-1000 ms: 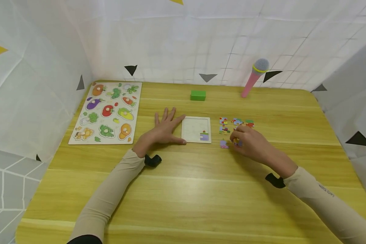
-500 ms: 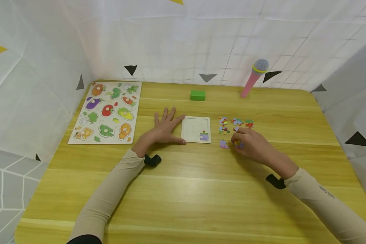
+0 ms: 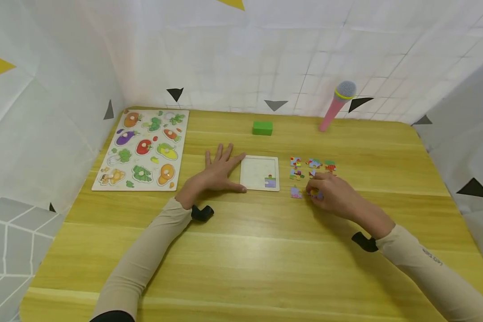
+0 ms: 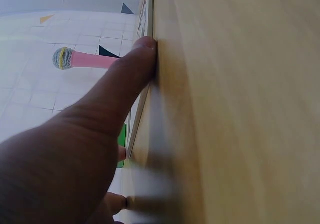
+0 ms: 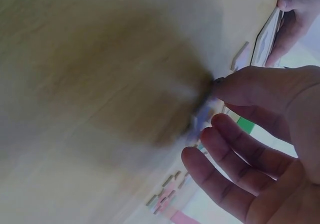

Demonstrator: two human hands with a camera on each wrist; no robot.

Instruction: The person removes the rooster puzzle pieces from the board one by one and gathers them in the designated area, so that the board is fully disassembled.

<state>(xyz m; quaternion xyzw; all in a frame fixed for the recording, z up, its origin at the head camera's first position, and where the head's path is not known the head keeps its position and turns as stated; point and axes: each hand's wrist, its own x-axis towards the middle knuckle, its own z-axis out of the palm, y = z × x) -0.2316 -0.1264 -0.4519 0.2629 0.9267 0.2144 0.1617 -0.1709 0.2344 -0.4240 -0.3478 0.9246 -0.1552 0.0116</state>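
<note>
My left hand [image 3: 215, 173] rests on the table with its fingers spread. Its thumb and index finger touch the left corners of a small pale puzzle tray [image 3: 254, 172]. One purple and green jigsaw piece [image 3: 270, 182] sits in the tray's lower right corner. To the right, my right hand [image 3: 335, 191] pinches a purple and yellow jigsaw piece [image 3: 317, 194] between thumb and index finger, low at the tabletop; the other fingers are loosely bent. Another purple jigsaw piece [image 3: 295, 192] lies just left of these fingertips. Part of the pinched piece is hidden by the hand.
Several more jigsaw pieces [image 3: 295, 174] lie in rows beyond the right hand. A vegetable peg puzzle board [image 3: 150, 158] lies at the left. At the back are a green block [image 3: 262, 128] and a pink toy microphone [image 3: 332, 114] leaning against the white backdrop.
The right hand has shifted very slightly to the right over the same jigsaw piece. The left hand stays in place at the tray, and the head view has tilted a little.
</note>
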